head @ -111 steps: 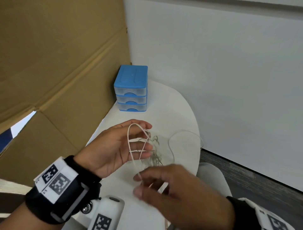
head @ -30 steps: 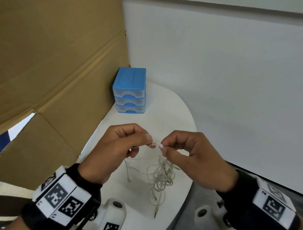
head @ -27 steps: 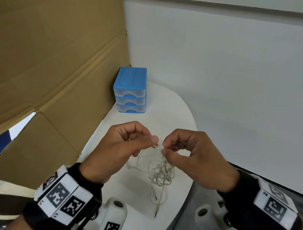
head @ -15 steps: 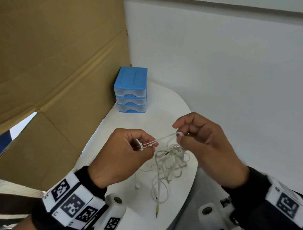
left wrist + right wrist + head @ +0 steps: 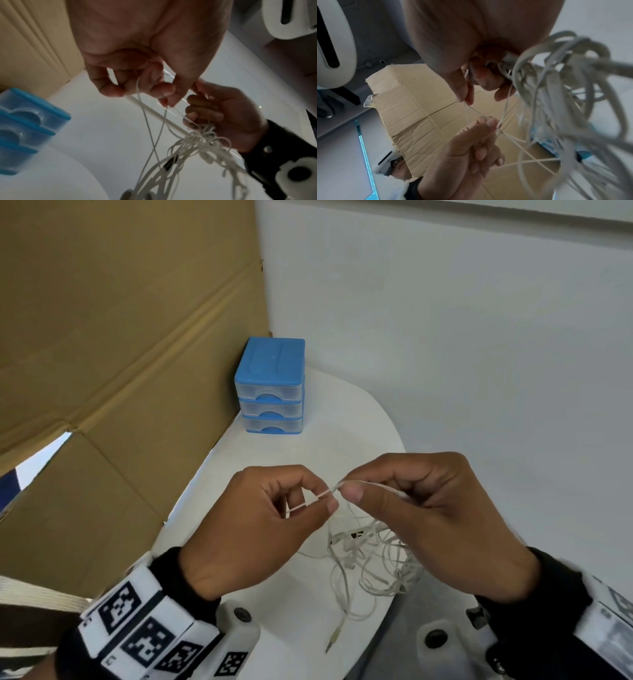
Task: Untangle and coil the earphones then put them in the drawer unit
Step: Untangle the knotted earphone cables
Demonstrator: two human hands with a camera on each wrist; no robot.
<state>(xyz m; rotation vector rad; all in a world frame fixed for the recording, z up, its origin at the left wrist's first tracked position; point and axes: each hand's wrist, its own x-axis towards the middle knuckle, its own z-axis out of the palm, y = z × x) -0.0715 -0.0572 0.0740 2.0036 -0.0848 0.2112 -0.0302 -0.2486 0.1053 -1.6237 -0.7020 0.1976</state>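
Both hands pinch the earphones cord above the worktop; left hand and right hand now sit nearly fingertip to fingertip, where half a second ago a short span was drawn out between them; right hand has dropped back to the left's level; knot hangs below the right hand, plug dangling near the worktop edge; judged: still untangling, regripping for another pull; coiling not begun; drawer unit closed, well apart.
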